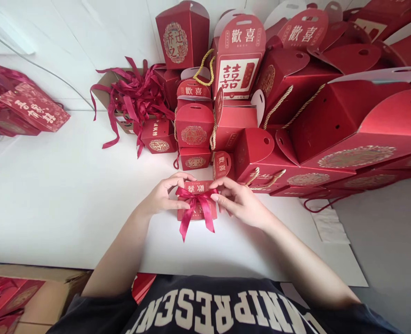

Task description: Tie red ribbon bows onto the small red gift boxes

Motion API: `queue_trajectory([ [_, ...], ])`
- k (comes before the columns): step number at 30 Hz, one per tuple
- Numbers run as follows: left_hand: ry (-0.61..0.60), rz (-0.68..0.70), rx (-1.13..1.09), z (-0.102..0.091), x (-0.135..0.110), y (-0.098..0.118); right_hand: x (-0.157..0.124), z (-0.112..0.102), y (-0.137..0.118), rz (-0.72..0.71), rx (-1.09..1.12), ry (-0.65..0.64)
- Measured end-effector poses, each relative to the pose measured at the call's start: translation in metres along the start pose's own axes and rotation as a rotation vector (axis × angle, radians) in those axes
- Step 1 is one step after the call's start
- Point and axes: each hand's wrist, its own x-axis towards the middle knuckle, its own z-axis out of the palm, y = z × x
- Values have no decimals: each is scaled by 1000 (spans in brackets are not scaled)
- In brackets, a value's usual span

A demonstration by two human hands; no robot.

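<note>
A small red gift box (pixel 195 214) with pale Chinese lettering lies on the white table in front of me. A dark pink satin ribbon (pixel 200 198) is tied in a bow across its top, with two tails draping toward me past the near edge. My left hand (pixel 164 194) is closed around the bow's left loop, thumb on the near side and fingers along the box's far left edge. On the other side, my right hand (pixel 239 200) pinches the right loop between thumb and index finger. The remaining right fingers curl beside the box and are partly hidden.
Red gift boxes (pixel 238 60) with gold rope handles are stacked along the back and right. An open carton (pixel 104 83) overflows with loose ribbons (pixel 135 93). More red boxes (pixel 34 102) stand far left. White tissues (pixel 329 225) lie at right; a cardboard carton (pixel 48 297) is below left.
</note>
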Motion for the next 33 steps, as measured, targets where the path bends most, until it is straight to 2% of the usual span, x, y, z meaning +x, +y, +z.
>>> queue_trajectory([
  [2, -37, -26, 18, -2, -3, 10, -11, 2, -8, -52, -184, 85],
  [4, -79, -41, 58, -2, -4, 18, -19, 4, -12, -115, -324, 74],
  [8, -110, -33, 137, -4, -5, 24, -26, 4, -10, -227, -367, -200],
  [13, -69, -45, 186, -9, -8, 31, -32, -1, 7, -210, -151, -400],
  [15, 43, -93, 267, -1, -12, 43, -34, -2, 12, -179, -85, -433],
  [16, 139, -133, 343, 6, -15, 50, -34, -1, 12, -169, -96, -392],
  [18, 370, -228, 558, 26, -19, 63, -32, 4, 11, -182, -187, -219],
  [19, 441, -265, 681, 37, -20, 68, -30, 7, 10, -215, -239, -143],
  [21, 496, -300, 878, 56, -23, 75, -28, 15, 6, -315, -297, -123],
  [23, 503, -295, 995, 64, -27, 76, -27, 24, 4, -397, -299, -233],
  [25, 497, -305, 1046, 59, -33, 75, -28, 29, 6, -409, -308, -308],
  [27, 439, -350, 1030, 45, -42, 74, -31, 31, 12, -375, -328, -311],
  [31, 200, -415, 806, 7, -67, 74, -37, 26, 26, -304, -332, -263],
  [33, 191, -466, 753, -17, -79, 72, -37, 24, 28, -291, -331, -253],
])
